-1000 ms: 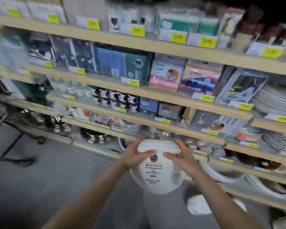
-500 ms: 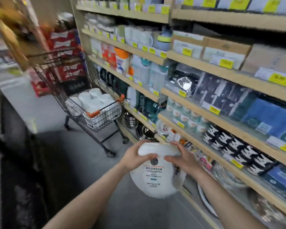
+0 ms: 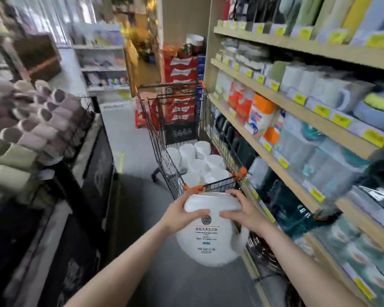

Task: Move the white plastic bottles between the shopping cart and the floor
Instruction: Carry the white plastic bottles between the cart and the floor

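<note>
Both hands, left and right, grip the bottle by its shoulders, just short of the cart. Lift it over the cart's near rim, then lower it onto the bottles inside, probably into whatever gap shows.

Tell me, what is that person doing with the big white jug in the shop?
A person holds a white plastic bottle in both hands, the left hand and the right hand gripping its top from either side. They stand in a shop aisle facing a shopping cart, which already has several more white bottles inside. The held bottle is just short of the cart, not yet in it.
</note>
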`<state>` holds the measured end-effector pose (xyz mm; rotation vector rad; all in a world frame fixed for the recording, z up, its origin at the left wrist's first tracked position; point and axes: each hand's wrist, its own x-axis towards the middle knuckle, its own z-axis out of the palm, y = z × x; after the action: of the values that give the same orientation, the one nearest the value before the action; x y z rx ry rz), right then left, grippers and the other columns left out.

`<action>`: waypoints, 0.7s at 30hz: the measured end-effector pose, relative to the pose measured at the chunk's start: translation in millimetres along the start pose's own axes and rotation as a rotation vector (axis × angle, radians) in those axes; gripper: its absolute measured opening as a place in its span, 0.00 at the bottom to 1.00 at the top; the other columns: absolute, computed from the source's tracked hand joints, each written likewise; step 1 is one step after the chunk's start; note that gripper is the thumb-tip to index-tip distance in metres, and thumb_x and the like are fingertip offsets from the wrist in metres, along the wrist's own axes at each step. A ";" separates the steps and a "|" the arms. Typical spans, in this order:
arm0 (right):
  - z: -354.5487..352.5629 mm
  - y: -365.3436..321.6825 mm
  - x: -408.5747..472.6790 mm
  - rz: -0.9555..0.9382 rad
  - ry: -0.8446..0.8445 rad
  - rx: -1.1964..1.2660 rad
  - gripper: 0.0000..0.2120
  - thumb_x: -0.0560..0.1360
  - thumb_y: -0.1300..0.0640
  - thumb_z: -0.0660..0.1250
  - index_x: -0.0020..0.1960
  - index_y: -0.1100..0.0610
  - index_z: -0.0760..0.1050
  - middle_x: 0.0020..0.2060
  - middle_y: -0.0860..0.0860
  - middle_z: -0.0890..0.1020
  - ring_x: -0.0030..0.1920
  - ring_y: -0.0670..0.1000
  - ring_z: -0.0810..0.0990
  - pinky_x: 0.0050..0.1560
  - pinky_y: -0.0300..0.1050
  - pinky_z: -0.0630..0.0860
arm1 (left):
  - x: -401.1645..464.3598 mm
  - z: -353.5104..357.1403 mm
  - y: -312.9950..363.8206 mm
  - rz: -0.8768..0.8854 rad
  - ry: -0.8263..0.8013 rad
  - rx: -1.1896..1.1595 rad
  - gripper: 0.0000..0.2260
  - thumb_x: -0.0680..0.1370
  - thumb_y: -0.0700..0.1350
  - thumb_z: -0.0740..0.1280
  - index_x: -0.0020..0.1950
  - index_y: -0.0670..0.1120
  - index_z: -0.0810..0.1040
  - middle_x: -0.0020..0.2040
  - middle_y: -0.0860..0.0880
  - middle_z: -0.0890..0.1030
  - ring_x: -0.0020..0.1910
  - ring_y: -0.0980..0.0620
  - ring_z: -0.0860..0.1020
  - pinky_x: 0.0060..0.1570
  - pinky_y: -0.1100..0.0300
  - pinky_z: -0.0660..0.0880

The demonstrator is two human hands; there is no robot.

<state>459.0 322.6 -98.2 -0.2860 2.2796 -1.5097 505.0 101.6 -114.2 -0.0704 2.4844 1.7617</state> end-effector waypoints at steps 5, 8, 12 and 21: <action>7.3 -29.4 103.9 -0.014 -0.157 -0.023 0.41 0.53 0.40 0.76 0.63 0.42 0.66 0.59 0.46 0.74 0.57 0.48 0.76 0.56 0.45 0.76 | 68.9 -52.9 -10.5 -0.036 0.086 -0.011 0.28 0.59 0.63 0.75 0.57 0.65 0.73 0.52 0.57 0.80 0.50 0.57 0.80 0.52 0.59 0.78; 10.4 -38.0 159.7 -0.014 -0.224 -0.041 0.39 0.54 0.40 0.76 0.63 0.40 0.67 0.61 0.47 0.73 0.60 0.49 0.75 0.61 0.50 0.74 | 112.8 -84.5 -19.4 -0.021 0.078 0.023 0.30 0.59 0.64 0.74 0.60 0.62 0.72 0.53 0.57 0.80 0.50 0.58 0.80 0.51 0.60 0.78; 20.2 -51.2 235.1 -0.003 -0.241 -0.062 0.35 0.56 0.43 0.75 0.62 0.38 0.68 0.59 0.46 0.74 0.58 0.48 0.76 0.58 0.47 0.77 | 176.5 -128.8 -40.2 0.013 0.043 0.043 0.30 0.61 0.61 0.75 0.61 0.60 0.72 0.52 0.57 0.79 0.49 0.61 0.79 0.47 0.65 0.78; 65.4 -100.8 395.9 0.060 -0.046 -0.007 0.31 0.60 0.51 0.78 0.58 0.36 0.69 0.56 0.43 0.75 0.55 0.45 0.76 0.55 0.42 0.75 | 350.6 -264.1 -64.3 0.084 -0.201 0.092 0.31 0.60 0.60 0.75 0.62 0.63 0.71 0.54 0.58 0.78 0.51 0.61 0.78 0.49 0.66 0.77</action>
<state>124.9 78.8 -110.4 -0.2494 2.2377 -1.4506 148.8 -162.8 -124.4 0.2097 2.4499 1.5929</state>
